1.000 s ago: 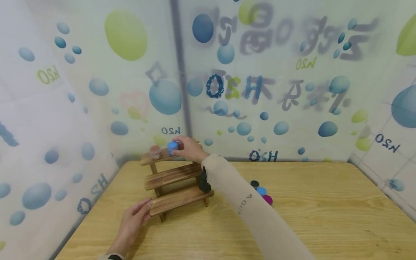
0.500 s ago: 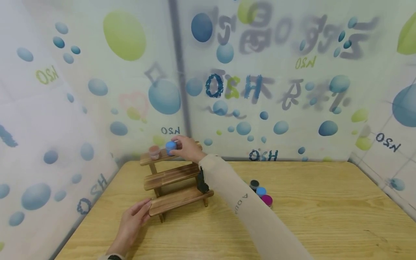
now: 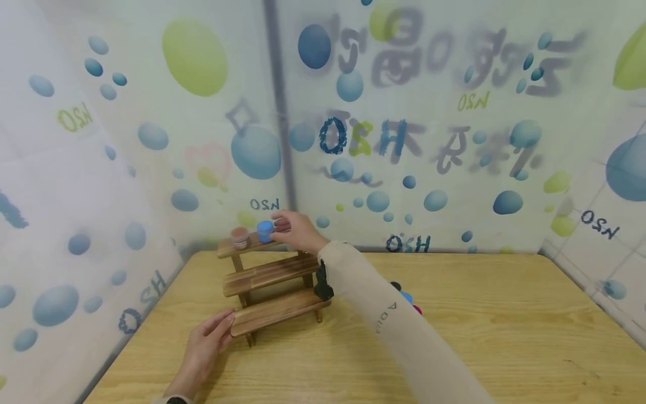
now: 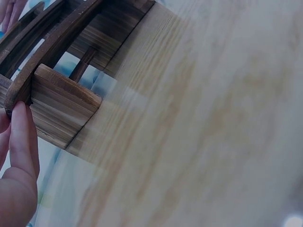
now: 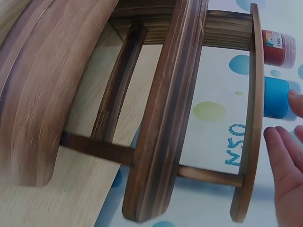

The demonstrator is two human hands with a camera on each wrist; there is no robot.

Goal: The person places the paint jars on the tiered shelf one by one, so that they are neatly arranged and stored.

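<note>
one blue jar (image 3: pixel 265 231) stands upright on the top tier (image 3: pixel 254 242) of a wooden step rack (image 3: pixel 272 275), just left of the right hand (image 3: pixel 301 232), the nearer, loosely spread and gripping nothing; contact is unclear. the left hand (image 3: pixel 206 341) pinches the bottom tier (image 3: pixel 280 310) at its left end.

Bright head view, dimmer wrist views
Left wrist view: tabletop (image 4: pixel 199 123) softly blurred, white glare (image 4: pixel 293 221) at lower right.
</note>
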